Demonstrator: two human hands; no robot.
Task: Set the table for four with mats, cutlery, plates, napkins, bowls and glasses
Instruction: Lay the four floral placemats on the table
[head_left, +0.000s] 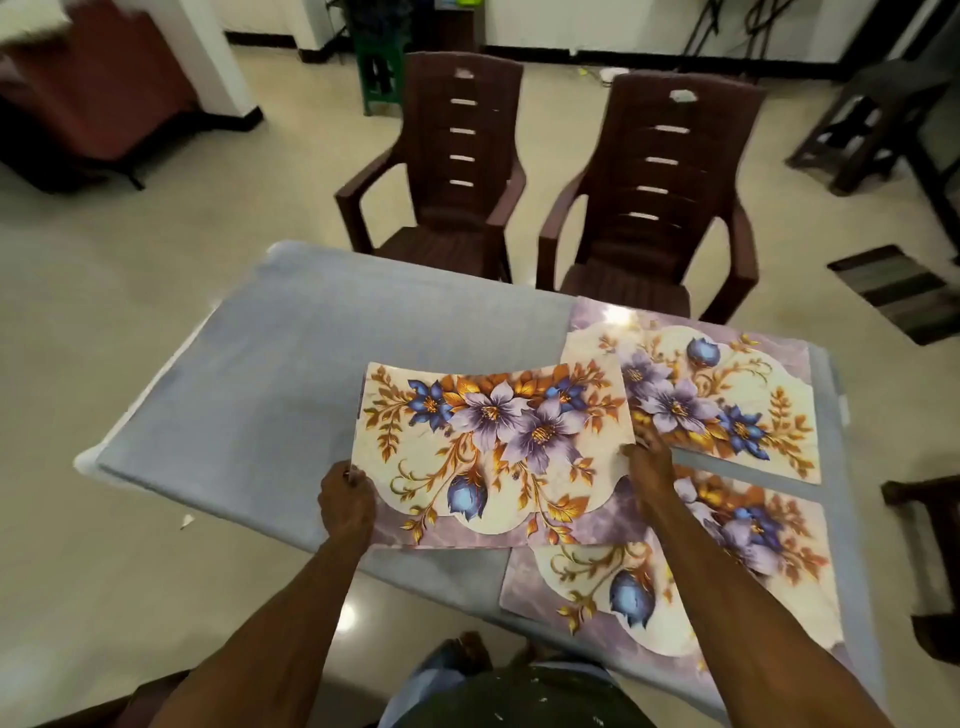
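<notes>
I hold a floral place mat (493, 447) above the table (270, 374), which is covered in a grey-blue cloth. My left hand (347, 501) grips the mat's near left corner. My right hand (648, 460) pinches its right edge. The mat bows upward in the middle and overlaps two others. A second floral mat (727, 395) lies flat at the far right of the table. A third floral mat (753, 577) lies at the near right, partly under my right forearm.
Two brown plastic chairs (452, 171) (649, 197) stand at the table's far side. A dark stool (872, 119) stands at the back right and a green stool (382, 73) at the back. The table's left half shows only bare cloth.
</notes>
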